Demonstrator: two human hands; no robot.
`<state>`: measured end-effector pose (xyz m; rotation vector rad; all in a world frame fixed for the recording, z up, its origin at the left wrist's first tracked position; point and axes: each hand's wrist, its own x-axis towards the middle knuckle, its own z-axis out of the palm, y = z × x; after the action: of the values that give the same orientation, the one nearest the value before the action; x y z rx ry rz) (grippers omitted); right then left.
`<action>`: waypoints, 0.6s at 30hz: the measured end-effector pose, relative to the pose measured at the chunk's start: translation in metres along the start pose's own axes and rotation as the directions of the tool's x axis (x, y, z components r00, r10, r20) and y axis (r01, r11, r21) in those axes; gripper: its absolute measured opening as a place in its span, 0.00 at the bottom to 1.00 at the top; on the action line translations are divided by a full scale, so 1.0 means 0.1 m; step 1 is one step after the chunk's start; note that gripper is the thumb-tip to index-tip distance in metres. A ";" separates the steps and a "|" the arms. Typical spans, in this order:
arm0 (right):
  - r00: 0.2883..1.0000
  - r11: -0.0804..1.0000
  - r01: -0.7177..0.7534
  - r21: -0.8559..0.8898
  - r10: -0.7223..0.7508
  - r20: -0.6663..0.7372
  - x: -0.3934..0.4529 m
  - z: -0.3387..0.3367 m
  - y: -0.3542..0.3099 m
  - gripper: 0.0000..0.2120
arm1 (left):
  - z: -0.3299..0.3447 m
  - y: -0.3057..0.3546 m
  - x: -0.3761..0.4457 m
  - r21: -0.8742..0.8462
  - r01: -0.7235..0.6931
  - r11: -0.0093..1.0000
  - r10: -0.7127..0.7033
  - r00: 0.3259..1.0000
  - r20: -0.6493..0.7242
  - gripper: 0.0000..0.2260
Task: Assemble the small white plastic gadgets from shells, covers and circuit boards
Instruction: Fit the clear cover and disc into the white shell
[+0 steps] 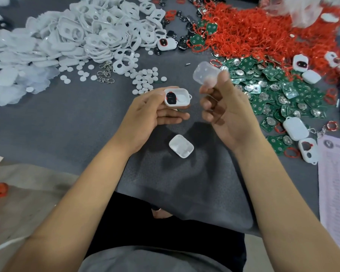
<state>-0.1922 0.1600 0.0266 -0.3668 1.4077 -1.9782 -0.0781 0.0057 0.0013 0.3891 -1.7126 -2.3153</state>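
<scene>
Both forearms reach up from the bottom edge over a grey cloth (67, 122). Between the wrists, on the cloth, lies 1 white cover (181, 146), touching neither hand. Above it the left hand (145, 112) grips an open white shell (176, 97), thumb on its near-left rim and fingers curled beneath; a black and red insert sits in the shell's left half. Just beside it, apart, the right hand (224, 112) pinches a translucent cover (205, 74) between thumb and curled fingers, raised above the shell. That cover is motion-blurred, so its details are unclear. Green circuit boards (271, 95) spread right of the hand, red rings (253, 34) behind them, white shell parts (77, 36) at far left; the piles are cut off by the frame.
</scene>
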 end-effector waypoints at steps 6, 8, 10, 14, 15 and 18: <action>0.995 0.989 -0.094 0.110 0.093 0.021 0.02 0.00 -0.04 0.28 | 0.01 0.00 0.00 0.003 0.006 1.000 -0.006 1.000 -0.011 0.19; 0.995 0.989 -0.105 0.104 0.104 0.008 0.02 0.01 -0.03 0.28 | 0.01 0.00 -0.01 0.012 0.007 1.000 -0.007 1.000 -0.011 0.19; 0.995 0.991 -0.096 0.092 0.098 -0.017 0.01 0.02 -0.02 0.26 | 0.02 0.00 -0.01 0.024 -0.001 1.000 0.001 1.000 -0.008 0.19; 0.996 0.996 -0.058 0.065 0.062 -0.068 0.02 0.02 0.00 0.18 | 0.02 0.01 -0.02 0.020 -0.008 1.000 0.008 1.000 -0.012 0.18; 0.995 0.996 -0.057 0.068 0.062 -0.076 0.02 0.02 0.00 0.18 | 0.02 0.01 -0.02 0.023 -0.006 1.000 0.006 1.000 -0.010 0.19; 0.993 0.993 -0.074 0.091 0.082 -0.090 0.02 0.01 -0.01 0.18 | 0.01 0.00 -0.01 0.040 -0.002 0.999 0.002 1.000 -0.004 0.19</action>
<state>-0.1935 0.1578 0.0272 -0.1789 1.3656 -2.0078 -0.0774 0.0067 0.0018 0.3993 -1.7589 -2.2801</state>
